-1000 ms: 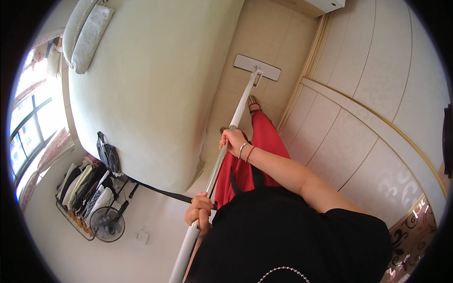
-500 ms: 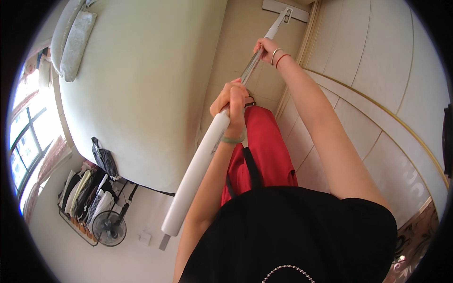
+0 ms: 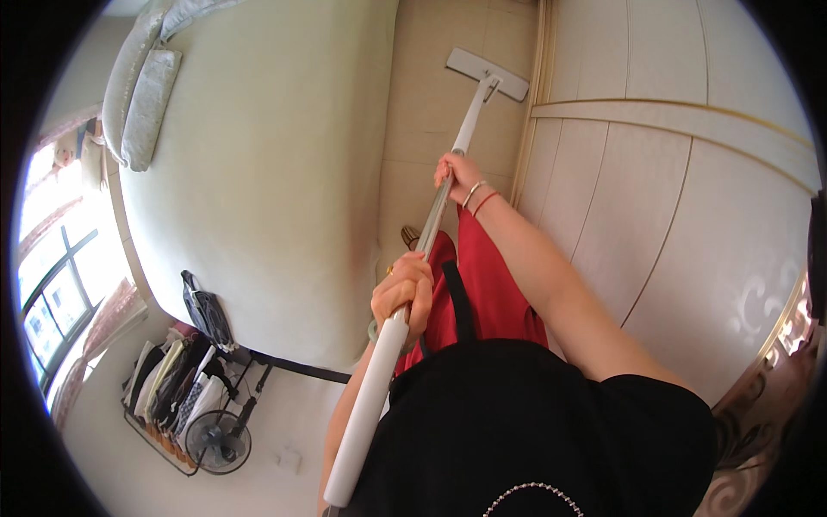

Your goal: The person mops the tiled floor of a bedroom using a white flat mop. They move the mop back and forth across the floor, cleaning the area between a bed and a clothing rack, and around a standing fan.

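A flat mop (image 3: 463, 129) slants across the view, its grey-white rectangular head (image 3: 469, 65) resting on the tiled floor at the top. My left hand (image 3: 403, 295) is wrapped round the metal pole just above the thick white grip (image 3: 369, 414). Farther up, my right hand (image 3: 457, 177) closes round the same pole below its white lower section. The grip's end reaches down beside my left forearm and black shirt. The fingers' far sides are hidden behind the pole.
A bed (image 3: 267, 172) with a pale cover fills the left, with pillows (image 3: 148, 112) and a dark bag (image 3: 207, 310) on it. White wardrobe panels (image 3: 620, 189) line the right. A fan (image 3: 218, 441) and a clothes rack (image 3: 177, 388) stand lower left. Tiled floor (image 3: 422, 112) runs between.
Both hands have drawn the mop back toward me. Its head has slid from beside the wardrobe base down and left along the floor, and the wardrobe panels have shifted in view.
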### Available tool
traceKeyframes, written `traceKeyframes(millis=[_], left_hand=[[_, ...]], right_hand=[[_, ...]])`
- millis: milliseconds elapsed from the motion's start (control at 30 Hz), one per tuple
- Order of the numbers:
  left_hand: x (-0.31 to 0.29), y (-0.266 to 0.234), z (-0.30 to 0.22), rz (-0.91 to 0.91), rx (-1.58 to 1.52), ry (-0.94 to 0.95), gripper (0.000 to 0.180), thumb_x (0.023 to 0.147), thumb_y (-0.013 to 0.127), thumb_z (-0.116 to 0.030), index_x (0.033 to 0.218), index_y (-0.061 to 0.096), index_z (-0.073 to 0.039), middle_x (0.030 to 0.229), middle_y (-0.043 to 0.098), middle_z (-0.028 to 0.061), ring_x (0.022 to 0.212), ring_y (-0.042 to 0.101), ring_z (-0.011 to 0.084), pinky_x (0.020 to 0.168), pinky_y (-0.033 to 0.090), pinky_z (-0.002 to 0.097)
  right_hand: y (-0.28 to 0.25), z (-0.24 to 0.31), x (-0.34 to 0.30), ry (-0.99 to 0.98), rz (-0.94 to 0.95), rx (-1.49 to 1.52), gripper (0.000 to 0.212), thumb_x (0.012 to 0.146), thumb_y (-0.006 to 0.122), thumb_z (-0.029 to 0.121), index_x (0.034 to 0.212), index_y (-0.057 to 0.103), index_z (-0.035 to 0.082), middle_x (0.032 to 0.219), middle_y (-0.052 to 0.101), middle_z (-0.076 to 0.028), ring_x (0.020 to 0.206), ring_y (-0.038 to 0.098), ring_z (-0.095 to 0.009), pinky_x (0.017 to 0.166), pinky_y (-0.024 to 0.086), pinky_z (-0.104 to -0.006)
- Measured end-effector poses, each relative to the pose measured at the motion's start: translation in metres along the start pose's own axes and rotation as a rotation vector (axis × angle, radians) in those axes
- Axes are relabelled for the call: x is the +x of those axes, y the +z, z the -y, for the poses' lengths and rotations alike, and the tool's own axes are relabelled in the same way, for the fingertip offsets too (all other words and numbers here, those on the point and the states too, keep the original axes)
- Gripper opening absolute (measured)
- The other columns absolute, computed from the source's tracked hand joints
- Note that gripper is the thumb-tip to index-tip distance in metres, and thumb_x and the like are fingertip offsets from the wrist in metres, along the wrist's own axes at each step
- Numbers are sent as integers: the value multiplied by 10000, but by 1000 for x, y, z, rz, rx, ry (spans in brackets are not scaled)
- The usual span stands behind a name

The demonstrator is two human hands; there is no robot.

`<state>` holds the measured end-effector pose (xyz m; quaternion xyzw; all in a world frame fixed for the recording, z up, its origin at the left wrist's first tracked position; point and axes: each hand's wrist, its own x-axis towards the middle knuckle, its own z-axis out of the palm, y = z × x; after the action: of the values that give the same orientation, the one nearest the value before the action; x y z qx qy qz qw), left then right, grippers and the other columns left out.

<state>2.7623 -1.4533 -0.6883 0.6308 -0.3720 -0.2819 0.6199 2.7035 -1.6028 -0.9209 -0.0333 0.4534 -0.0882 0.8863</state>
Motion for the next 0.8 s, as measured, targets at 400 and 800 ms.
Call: traceKeyframes(millis=[400,800], left_hand=[[-69,-133,-96,455,179,-16,298,618,526,136,504,308,-32,543,425,46,530,453,178,735,453,360],[-91,-111,-101,463,135,41,317,606,631,73,518,350,-42,556,431,61,554,488,217,710,473,386]], right_hand=[[71,-192,-67,178,263,633,153,773,468,76,643,396,110,564,408,33,524,443,-86,552,385,-243],[54,-181,-87,321,325,499,214,788,465,76,589,389,100,533,385,28,518,398,-90,543,371,-239]])
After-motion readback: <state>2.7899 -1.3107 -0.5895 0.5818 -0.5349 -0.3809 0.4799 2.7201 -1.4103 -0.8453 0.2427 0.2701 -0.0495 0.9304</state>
